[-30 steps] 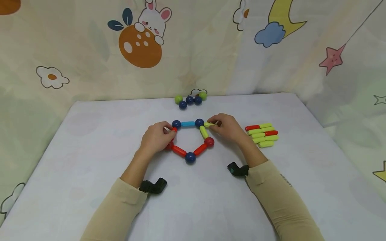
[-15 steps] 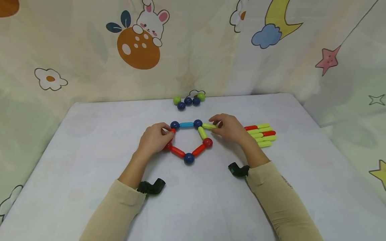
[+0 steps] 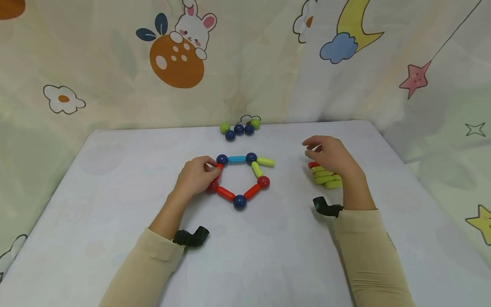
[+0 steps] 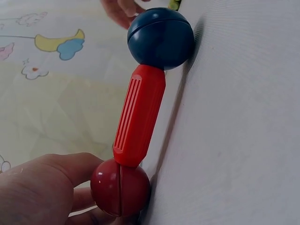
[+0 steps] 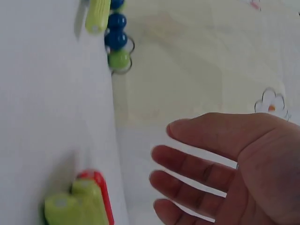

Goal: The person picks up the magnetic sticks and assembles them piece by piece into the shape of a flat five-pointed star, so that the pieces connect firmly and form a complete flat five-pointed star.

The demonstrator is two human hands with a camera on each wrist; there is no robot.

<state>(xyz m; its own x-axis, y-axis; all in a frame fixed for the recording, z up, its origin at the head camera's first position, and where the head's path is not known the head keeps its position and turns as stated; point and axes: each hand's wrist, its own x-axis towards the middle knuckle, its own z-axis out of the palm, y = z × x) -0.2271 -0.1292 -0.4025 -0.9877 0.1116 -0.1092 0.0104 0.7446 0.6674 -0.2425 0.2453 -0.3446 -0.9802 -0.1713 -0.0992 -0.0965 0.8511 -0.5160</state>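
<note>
A five-sided ring of magnetic balls and rods lies on the table in the head view. Its corners are dark blue balls (image 3: 240, 202) and red balls (image 3: 263, 182). A light blue rod (image 3: 236, 159), a yellow-green rod (image 3: 257, 169) and red rods (image 3: 225, 193) join them. Another yellow-green rod (image 3: 265, 162) sticks out rightward from the upper right blue ball (image 3: 251, 158). My left hand (image 3: 194, 177) pinches the ring's left red rod, partly hidden by the fingers, beside a red ball (image 4: 120, 187). My right hand (image 3: 333, 157), fingers loosely bent and holding nothing, hovers over the pile of rods (image 3: 324, 176).
Several loose balls (image 3: 239, 129), dark blue and green, sit at the table's far edge. The rod pile, yellow-green with some red, is partly covered by the right hand. Behind the white table (image 3: 153, 145) hangs a cartoon-printed cloth (image 3: 261, 64).
My right hand has let go of the outer yellow-green rod, which stays against the blue ball, and has moved right to above the rod pile. The left hand keeps its place.
</note>
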